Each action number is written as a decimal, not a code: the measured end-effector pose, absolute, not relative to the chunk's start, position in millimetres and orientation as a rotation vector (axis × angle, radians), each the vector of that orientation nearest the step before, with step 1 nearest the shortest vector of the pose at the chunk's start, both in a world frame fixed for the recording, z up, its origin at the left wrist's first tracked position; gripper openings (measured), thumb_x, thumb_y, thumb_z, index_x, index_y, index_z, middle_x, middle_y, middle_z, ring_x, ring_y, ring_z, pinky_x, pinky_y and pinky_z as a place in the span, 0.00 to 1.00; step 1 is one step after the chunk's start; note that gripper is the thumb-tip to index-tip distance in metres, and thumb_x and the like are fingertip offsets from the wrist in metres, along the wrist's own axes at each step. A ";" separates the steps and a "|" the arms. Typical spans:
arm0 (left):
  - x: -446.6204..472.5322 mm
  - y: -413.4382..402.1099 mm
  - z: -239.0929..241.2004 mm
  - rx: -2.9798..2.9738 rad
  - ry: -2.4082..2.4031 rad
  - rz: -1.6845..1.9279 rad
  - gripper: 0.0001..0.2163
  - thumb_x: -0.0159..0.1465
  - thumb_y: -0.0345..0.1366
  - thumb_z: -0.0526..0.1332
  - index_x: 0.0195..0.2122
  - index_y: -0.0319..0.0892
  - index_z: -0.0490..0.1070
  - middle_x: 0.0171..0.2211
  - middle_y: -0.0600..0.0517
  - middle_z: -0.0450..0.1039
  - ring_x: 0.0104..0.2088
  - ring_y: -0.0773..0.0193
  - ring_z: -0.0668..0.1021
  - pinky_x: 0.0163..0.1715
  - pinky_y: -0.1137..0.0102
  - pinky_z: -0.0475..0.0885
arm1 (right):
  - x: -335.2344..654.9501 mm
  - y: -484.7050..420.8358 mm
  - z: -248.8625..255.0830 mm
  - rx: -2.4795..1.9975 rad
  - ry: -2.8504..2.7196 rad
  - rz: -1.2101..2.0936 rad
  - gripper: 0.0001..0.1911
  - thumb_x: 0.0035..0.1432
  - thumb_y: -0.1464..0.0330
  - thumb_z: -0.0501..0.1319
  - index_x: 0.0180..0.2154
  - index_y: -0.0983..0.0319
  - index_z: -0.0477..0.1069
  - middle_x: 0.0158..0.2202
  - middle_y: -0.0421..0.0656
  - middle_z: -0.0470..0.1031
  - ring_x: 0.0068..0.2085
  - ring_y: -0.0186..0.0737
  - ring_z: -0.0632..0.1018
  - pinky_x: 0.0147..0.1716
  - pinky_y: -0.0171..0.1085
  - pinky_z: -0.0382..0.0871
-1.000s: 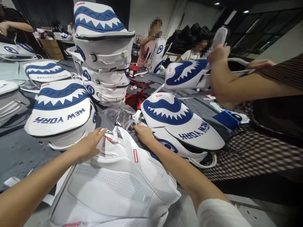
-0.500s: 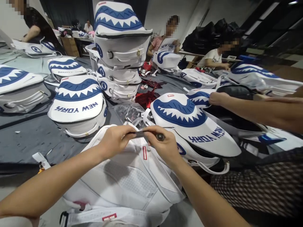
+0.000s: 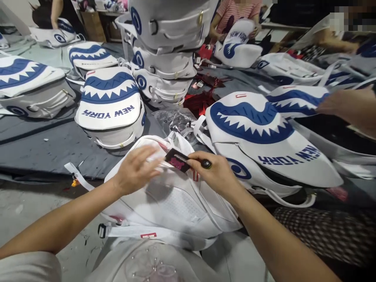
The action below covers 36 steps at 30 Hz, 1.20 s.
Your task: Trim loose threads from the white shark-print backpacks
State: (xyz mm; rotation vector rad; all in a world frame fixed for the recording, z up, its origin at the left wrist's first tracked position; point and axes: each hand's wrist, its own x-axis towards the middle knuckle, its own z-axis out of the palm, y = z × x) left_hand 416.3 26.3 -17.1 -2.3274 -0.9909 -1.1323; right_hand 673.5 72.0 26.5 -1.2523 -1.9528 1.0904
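Fingertips [image 3: 196,157] of the right hand [image 3: 219,176] are pinched on a dark hang tag [image 3: 177,160], which is held just above the white backpack [image 3: 176,203]. The left hand [image 3: 133,170], blurred, is spread loose on the backpack, its fingers just beside the tag's left end.

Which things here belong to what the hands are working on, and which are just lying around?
In use: dark tag pinched by right hand, white backpack under left hand.
Lying about: shark-mouth backpacks, backpack stack, clear plastic bag, red pile.
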 end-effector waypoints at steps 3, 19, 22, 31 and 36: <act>395.2 16.2 -32.5 -2.350 -1.657 -1.059 0.32 0.66 0.46 0.64 0.67 0.43 0.55 0.63 0.36 0.65 0.65 0.46 0.68 0.61 0.48 0.68 | 665.9 75.0 16.2 -1.266 -1.957 0.865 0.09 0.59 0.64 0.60 0.35 0.61 0.78 0.32 0.41 0.80 0.31 0.38 0.78 0.33 0.35 0.68; 381.1 -3.8 -56.7 -2.433 -1.820 -1.112 0.34 0.68 0.43 0.61 0.71 0.49 0.47 0.64 0.41 0.67 0.63 0.50 0.71 0.60 0.57 0.72 | 593.4 78.0 7.1 -1.318 -3.212 0.379 0.13 0.61 0.77 0.56 0.38 0.60 0.79 0.35 0.46 0.81 0.37 0.43 0.79 0.27 0.37 0.53; 380.6 -1.8 -57.4 -2.444 -1.847 -1.123 0.33 0.69 0.43 0.60 0.71 0.48 0.47 0.64 0.41 0.66 0.62 0.51 0.73 0.59 0.58 0.73 | 589.3 78.6 14.4 -1.169 -3.353 0.233 0.13 0.62 0.77 0.55 0.39 0.62 0.78 0.37 0.48 0.80 0.38 0.45 0.79 0.26 0.37 0.51; 376.7 1.3 -52.0 -2.461 -1.984 -1.221 0.25 0.73 0.39 0.49 0.70 0.42 0.50 0.66 0.41 0.65 0.63 0.55 0.72 0.59 0.61 0.72 | 553.4 85.7 17.4 -1.358 -2.810 0.653 0.10 0.65 0.69 0.59 0.45 0.58 0.78 0.38 0.43 0.82 0.38 0.40 0.79 0.31 0.35 0.57; 376.4 6.1 -51.7 -2.461 -2.096 -1.216 0.25 0.73 0.42 0.48 0.69 0.41 0.54 0.64 0.42 0.67 0.62 0.54 0.73 0.60 0.58 0.71 | 526.8 93.6 14.2 -1.327 -2.692 0.835 0.10 0.63 0.70 0.59 0.40 0.62 0.79 0.39 0.45 0.82 0.40 0.40 0.78 0.34 0.34 0.61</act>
